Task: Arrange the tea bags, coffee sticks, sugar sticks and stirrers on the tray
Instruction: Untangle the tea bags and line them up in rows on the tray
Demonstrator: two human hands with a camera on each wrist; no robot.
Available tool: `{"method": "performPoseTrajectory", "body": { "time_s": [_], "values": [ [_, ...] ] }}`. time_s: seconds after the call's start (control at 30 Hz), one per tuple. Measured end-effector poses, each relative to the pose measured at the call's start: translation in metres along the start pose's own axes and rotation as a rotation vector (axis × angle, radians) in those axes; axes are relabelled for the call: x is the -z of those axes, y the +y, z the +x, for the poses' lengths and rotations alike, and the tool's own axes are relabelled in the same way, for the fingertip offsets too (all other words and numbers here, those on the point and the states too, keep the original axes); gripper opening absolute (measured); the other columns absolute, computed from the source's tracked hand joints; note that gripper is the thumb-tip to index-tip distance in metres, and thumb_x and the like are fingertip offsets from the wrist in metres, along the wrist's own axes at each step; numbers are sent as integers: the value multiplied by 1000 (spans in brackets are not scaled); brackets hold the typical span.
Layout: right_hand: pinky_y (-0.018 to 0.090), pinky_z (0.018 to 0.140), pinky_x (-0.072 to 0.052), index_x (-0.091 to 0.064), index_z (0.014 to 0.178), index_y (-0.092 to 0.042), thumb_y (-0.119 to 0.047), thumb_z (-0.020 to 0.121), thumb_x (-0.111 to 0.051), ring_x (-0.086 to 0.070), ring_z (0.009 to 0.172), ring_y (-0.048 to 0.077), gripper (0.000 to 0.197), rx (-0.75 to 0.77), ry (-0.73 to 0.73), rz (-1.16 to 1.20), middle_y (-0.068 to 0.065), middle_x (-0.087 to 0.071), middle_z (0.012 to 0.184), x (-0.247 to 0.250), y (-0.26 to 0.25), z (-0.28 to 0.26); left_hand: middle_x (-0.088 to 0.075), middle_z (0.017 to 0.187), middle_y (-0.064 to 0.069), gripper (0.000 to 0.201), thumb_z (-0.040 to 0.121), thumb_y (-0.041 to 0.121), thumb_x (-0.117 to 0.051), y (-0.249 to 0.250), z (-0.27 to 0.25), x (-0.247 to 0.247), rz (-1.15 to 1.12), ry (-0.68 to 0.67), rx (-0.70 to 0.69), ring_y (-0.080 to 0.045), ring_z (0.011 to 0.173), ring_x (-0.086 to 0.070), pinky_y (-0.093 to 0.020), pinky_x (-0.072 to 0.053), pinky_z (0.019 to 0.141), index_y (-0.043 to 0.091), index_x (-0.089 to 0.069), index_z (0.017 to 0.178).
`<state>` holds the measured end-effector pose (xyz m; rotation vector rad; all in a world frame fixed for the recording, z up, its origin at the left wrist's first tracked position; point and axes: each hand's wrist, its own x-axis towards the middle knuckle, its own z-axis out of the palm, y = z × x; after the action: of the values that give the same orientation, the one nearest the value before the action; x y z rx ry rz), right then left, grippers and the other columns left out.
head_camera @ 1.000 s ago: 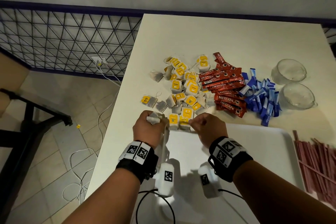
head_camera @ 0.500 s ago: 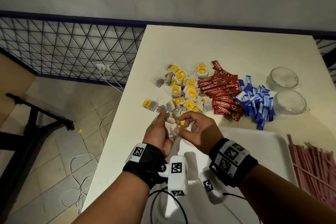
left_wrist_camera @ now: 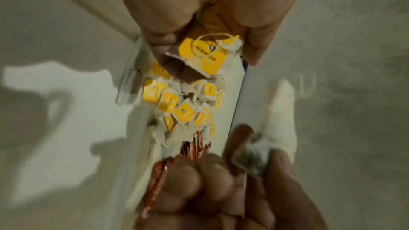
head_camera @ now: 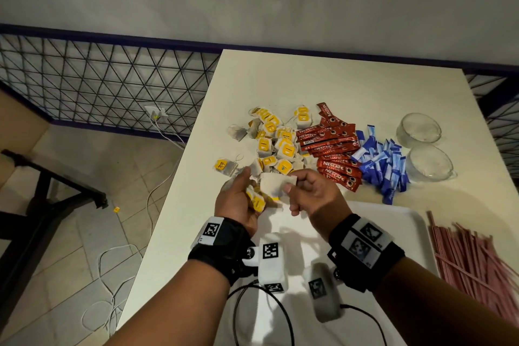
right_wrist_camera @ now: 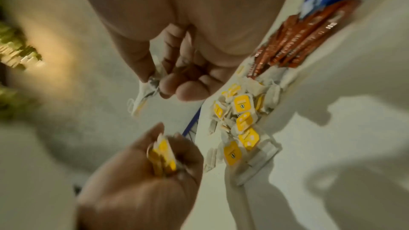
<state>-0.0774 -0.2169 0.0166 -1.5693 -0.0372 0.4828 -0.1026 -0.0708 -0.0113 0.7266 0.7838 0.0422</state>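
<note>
Several coffee sticks (head_camera: pixel 331 146) read "NESCAFE CLASSIC", seemingly.

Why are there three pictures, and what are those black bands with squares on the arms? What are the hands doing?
They are a person's hands, not a machine. The bands carry small cameras: one picture comes from the head, one from each wrist. On the table lie a tea bag pile, red coffee sticks, blue sugar sticks, two glass cups and pink stirrers. The left hand holds several tea bags; the right hand pinches one tea bag. The white tray lies below.
</note>
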Motion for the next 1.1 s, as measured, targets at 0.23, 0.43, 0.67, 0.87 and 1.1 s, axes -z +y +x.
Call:
{"method": "performPoseTrajectory", "body": {
  "time_s": [0.23,0.43,0.67,0.87,1.1],
  "values": [
    [24,39,-45,-55,90,-8,-1,92,-55,-48,38,16,7,-257,64,435,8,-53,66,3,-3,8,-60,67,-1,21,60,27,-79,15,-21,8,519,-248,-352,-17,52,-52,-27,-42,54,23,-65,75],
    [25,43,-40,-58,89,-9,-12,92,-57,-43,44,17,4,-347,-67,448,11,-56,69,6,-3,-2,-71,87,17,17,72,25,-73,28,-31,-2,912,-442,-531,-3,84,-64,-16,-47,78,37,-72,84],
    [29,70,-47,-69,93,-26,-13,73,-66,-56,76,15,24,-65,-70,28,-8,-65,81,20,3,-3,-67,74,8,8,76,25,-77,40,-30,-18,1282,-418,-497,-1,66,-57,-18,-43,64,21,-69,78],
    [21,76,-48,-68,79,-27,-2,84,-69,-59,78,5,26,177,-18,-152,-11,-66,84,18,4,1,-61,65,9,13,76,19,-80,47,-27,-20,1332,-393,-487,5,45,-50,-8,-36,45,12,-72,84],
    [13,65,-43,-64,78,-19,0,87,-64,-54,59,-3,21,125,-38,-72,-13,-63,63,16,2,7,-51,53,12,21,80,21,-76,40,-20,-16,1194,-368,-484,-4,47,-43,-18,-36,49,13,-62,67]
  ]
}}
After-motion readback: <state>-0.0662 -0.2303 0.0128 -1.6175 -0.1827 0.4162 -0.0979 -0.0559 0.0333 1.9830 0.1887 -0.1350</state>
